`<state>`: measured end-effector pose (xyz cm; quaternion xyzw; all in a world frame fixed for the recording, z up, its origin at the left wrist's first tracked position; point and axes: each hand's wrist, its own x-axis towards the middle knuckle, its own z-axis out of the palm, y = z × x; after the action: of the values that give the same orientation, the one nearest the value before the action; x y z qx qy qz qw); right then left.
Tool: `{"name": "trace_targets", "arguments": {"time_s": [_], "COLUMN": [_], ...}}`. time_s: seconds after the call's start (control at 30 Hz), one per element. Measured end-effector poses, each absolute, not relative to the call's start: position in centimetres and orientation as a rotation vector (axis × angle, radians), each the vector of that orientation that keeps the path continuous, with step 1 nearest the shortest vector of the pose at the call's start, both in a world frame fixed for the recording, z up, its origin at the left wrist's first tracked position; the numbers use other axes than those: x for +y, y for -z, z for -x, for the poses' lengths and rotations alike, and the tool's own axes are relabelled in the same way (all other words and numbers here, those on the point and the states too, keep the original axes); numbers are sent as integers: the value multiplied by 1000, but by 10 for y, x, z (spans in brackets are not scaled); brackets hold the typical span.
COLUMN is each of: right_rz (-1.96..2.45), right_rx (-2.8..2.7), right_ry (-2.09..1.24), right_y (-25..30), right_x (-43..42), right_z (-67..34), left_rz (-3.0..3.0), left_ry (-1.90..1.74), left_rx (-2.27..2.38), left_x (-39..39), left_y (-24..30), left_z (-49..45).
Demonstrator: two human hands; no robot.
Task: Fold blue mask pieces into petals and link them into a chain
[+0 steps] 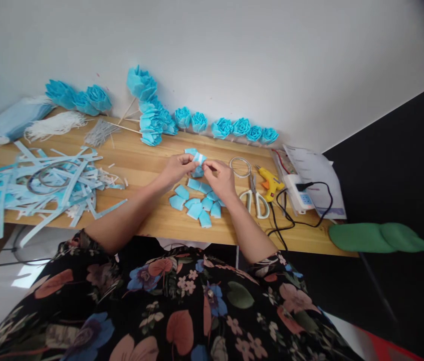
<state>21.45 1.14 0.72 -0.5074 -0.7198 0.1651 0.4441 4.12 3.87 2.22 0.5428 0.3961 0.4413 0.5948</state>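
Observation:
Between my two hands is a light blue petal piece (199,159) with a white patch on it, pinched at its edges. The fingertips of my left hand (177,169) close on its left side. On the right, my right hand (219,178) pinches the opposite side with thumb and forefinger. More blue cut petals (194,209) lie loose on the table just below my hands, and a few pieces lie behind and under the held one. Fingers partly cover the held piece, so its full shape is hidden.
Finished blue flowers (221,128) line the wall. Blue and white strips (46,185) heap at left, near face masks (16,120) and grey wires (101,132). At right are a wire ring (240,167), scissors (253,198), a yellow glue gun (271,183) and a corded power strip (299,194).

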Motion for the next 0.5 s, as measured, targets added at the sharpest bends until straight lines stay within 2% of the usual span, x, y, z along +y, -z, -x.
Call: {"name": "trace_targets", "arguments": {"time_s": [0.33, 0.5], "right_rz": [1263, 1232], "right_rx": [-1757, -1653], "right_ry": [-428, -600], "right_y": [-7, -14], "right_x": [12, 10], "right_z": [-214, -217], "left_rz": [-1273, -1248], "left_ry": [-1021, -1030], "left_rx": [862, 828], "left_x": [40, 42], "left_y": [-17, -14], "left_z": [-38, -38]}}
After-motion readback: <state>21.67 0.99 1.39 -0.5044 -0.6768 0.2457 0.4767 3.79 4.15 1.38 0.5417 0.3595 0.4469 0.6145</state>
